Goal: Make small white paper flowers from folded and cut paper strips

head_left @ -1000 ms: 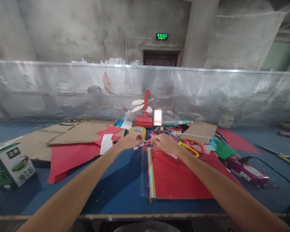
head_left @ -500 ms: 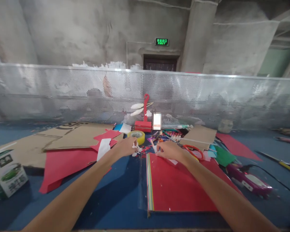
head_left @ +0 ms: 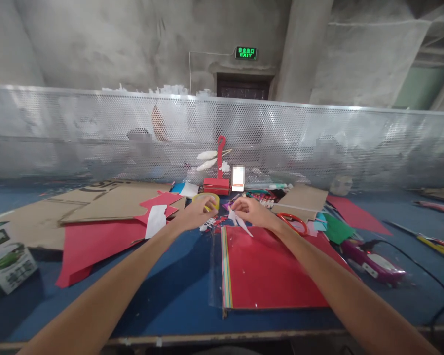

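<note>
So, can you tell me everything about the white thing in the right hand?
The white piece looks like thin cut paper. A short part and a longer strip spread apart below the fingers; the strip slants down toward the person's right and narrows to a tip. The right hand pinches its top. Its tip overlaps the red sheet in view; I can't tell if they touch.

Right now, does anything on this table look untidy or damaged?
Yes: white scraps and red bits lie strewn near the left hand, untidy beside the neat paper stack. A jagged red piece on the cardboard looks cut or torn.
</note>
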`<state>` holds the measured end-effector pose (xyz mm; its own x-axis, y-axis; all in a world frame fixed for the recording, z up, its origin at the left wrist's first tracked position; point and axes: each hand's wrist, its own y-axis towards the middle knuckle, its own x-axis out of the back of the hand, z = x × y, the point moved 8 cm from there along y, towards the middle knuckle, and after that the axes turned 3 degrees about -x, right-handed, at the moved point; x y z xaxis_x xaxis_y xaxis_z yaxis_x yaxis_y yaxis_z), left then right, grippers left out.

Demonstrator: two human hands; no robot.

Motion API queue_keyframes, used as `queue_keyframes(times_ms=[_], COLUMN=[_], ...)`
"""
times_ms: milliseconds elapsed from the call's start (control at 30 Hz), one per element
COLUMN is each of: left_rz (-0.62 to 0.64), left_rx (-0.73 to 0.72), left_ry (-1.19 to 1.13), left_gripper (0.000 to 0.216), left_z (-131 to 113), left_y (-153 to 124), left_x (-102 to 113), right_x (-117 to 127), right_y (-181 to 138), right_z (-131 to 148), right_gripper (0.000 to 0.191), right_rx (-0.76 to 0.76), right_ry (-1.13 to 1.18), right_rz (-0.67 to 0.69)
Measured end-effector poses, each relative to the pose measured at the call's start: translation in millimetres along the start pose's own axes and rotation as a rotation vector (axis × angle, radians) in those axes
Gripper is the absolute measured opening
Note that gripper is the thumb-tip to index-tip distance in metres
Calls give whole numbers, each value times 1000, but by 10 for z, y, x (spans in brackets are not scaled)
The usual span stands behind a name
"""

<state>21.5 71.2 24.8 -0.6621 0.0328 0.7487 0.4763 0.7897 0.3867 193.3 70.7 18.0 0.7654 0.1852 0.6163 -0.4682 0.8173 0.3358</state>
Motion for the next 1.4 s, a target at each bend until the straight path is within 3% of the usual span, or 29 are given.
queue_keyframes(times_ms=[133, 233, 500, 600, 833, 1033, 1233, 1333, 1400], left_rz=[111, 169, -7, -41, -16, 180, 235, 235, 225], left_rx=[22, 21, 52, 40, -18, -43, -58, -32, 2], left_ry=[-402, -522, -403, -316, -150, -151, -89, -117, -161], left_gripper=[58, 63, 48, 45, 35, 34, 29, 29, 27], left_z=[-44, -119, -132, -112, -135, -232, -201, -164, -144], left_y=[-3, -29, -1, 22, 11, -21, -27, -28, -27], left_x=[-230, -335, -113, -33, 25, -151, -200, -199, -203], right_x=[-98, -150, -246, -244, -225, -272, -264, -261, -252], right_y=[-14, -42, -62, -45, -65, -75, -61, -83, -110], right_z=[111, 143, 105, 70, 105, 142, 87, 150, 256], right_gripper=[17, 21, 41, 37, 31, 29, 19, 18, 27], right_rx=[7, -9, -72, -91, -119, -85, -88, -34, 70], right_ry=[259, 333, 378, 302, 236, 140, 65, 12, -79], right_rz=[68, 99, 151, 118, 114, 139, 113, 108, 77])
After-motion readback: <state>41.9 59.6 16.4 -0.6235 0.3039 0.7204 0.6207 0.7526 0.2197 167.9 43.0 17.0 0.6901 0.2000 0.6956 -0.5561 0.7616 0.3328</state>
